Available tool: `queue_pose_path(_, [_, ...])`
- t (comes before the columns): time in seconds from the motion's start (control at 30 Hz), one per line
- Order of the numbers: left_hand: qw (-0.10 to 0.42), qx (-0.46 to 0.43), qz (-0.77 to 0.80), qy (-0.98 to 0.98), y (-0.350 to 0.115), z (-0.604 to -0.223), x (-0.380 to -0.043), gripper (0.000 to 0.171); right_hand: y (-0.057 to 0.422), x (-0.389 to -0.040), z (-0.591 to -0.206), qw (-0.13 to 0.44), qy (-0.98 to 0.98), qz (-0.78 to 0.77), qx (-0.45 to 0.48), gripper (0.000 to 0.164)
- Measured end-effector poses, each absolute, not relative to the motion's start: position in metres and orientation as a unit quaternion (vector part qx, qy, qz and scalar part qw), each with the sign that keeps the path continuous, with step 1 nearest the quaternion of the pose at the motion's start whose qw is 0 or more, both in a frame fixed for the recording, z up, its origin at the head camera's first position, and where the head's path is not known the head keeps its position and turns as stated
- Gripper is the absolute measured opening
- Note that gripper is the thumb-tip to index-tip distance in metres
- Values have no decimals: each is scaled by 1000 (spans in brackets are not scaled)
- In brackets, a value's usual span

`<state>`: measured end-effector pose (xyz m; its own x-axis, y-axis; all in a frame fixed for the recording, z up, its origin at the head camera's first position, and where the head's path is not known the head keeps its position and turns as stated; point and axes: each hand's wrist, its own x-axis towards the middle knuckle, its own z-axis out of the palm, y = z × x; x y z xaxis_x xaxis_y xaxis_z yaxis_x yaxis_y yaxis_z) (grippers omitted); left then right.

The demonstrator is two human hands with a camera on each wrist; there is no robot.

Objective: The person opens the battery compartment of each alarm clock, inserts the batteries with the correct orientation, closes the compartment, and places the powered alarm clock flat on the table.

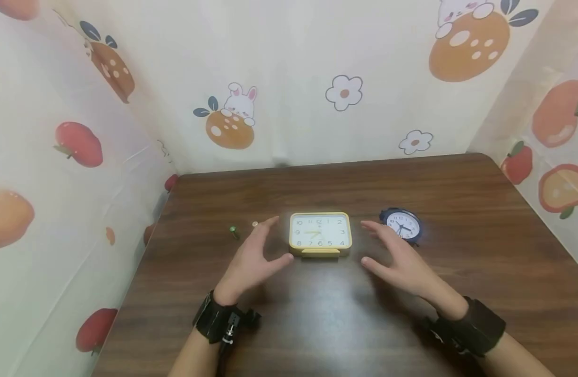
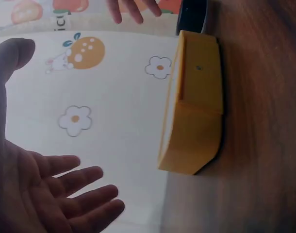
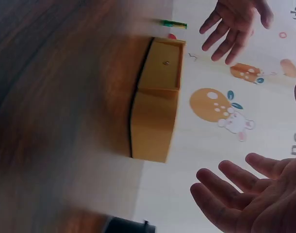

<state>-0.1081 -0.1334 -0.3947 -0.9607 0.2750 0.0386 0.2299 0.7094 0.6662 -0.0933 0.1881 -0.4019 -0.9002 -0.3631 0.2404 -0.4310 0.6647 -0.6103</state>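
Observation:
A yellow rectangular alarm clock [image 1: 320, 233] with a white dial lies face up on the wooden table in the head view. To its left, my left hand [image 1: 251, 259] hovers with fingers spread and holds nothing; the thumb tip is close to the clock's lower left corner. On the other side my right hand [image 1: 402, 264] is held in a similar spread pose, apart from the yellow clock. Its fingers partly overlap a round dark blue alarm clock [image 1: 403, 225] behind them. In the left wrist view, the yellow clock's side [image 2: 199, 97] shows; the right wrist view shows it too [image 3: 157, 97].
Left of the yellow clock is a small green-ended cylinder [image 1: 234, 232], seemingly a battery. Beside it, a small round pale end [image 1: 254, 224] shows near my left fingertips. A fruit-and-rabbit patterned curtain [image 1: 293, 125] borders the brown table [image 1: 317, 324] at the back and sides.

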Motion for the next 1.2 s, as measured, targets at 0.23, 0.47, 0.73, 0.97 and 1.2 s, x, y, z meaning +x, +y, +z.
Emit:
queue_pose_path(0.23, [46,112,402,908,-129,-410,-114,78,181,-111,-416,22,-901,384,203,68])
queue_pose_path(0.47, [56,101,377,919,-124,-426,-118,81,173,-126,-431,-20,-907,381,175,76])
queue_pose_path(0.73, [70,106,343,931,-120,-439,-122,85,164,-138,-442,-22,-919,358,164,85])
queue_pose_path(0.97, [81,118,324,935,-112,-444,-127,87,163,-140,-443,-44,-918,363,152,89])
queue_pose_path(1.2, [49,134,312,939,-107,-447,-131,91,164,-145,-443,-75,-922,354,140,88])
